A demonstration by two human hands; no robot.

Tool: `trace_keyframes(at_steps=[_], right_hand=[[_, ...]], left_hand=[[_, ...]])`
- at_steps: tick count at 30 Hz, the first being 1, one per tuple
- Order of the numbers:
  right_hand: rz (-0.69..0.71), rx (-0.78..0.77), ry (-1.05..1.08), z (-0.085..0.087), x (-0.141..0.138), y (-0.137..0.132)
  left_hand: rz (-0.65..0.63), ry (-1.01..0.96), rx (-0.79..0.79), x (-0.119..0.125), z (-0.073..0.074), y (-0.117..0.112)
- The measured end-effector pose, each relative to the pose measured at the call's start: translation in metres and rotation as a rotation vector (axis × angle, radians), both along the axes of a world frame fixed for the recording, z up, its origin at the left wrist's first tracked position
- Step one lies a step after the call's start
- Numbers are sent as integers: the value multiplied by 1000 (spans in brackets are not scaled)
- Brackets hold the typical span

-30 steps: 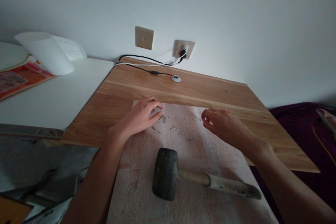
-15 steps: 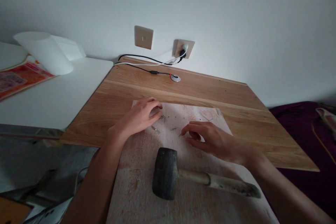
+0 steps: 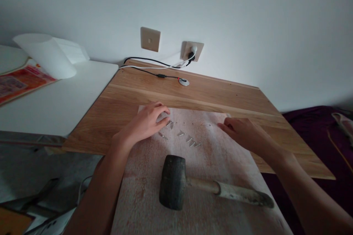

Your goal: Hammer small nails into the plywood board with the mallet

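Observation:
My left hand (image 3: 151, 120) rests at the board's far left, thumb and fingers curved with a gap between them, holding nothing that shows. Beside its thumb lie a few thin nails (image 3: 170, 124). My right hand (image 3: 242, 129) is over the far right corner of the pale, worn board (image 3: 146, 187), its fingers drawn together; whatever may be between them is hidden. Several more metal nails (image 3: 194, 143) lie loose mid-board. A line of small dark dots (image 3: 192, 123) runs between the hands. Nearer me, a mallet with a black head (image 3: 173, 182) lies on its side, handle pointing right.
Under the board is a wooden tabletop (image 3: 138, 90), with black and white cables (image 3: 154, 67) running to a wall socket (image 3: 192, 51). A white table (image 3: 82, 91) on the left carries a white roll (image 3: 45, 55) and a red printed packet (image 3: 22, 80). Purple cloth (image 3: 309, 128) is at right.
My right hand has moved from mid-board to the far right corner, over a spot where a thin nail lay. Nails it had partly covered now show. My left hand stays put.

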State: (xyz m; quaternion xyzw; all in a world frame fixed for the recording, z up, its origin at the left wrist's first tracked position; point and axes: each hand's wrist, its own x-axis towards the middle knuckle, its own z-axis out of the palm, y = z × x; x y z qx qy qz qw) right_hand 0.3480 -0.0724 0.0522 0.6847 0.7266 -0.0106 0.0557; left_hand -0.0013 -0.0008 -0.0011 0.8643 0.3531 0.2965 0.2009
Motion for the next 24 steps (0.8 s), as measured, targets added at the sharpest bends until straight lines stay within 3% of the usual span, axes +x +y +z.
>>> trace_keyframes(at_steps=[17,21,24], right_hand=[[112,58,48,-2,-2,-2],[247,108,265,7,-18,-10],[368,-22,497,14,-50,-18]], left_hand=[[5,5,17,-1,-1,-1],[5,7,9,-1,0,0],[8,16,-1,0,0,0]])
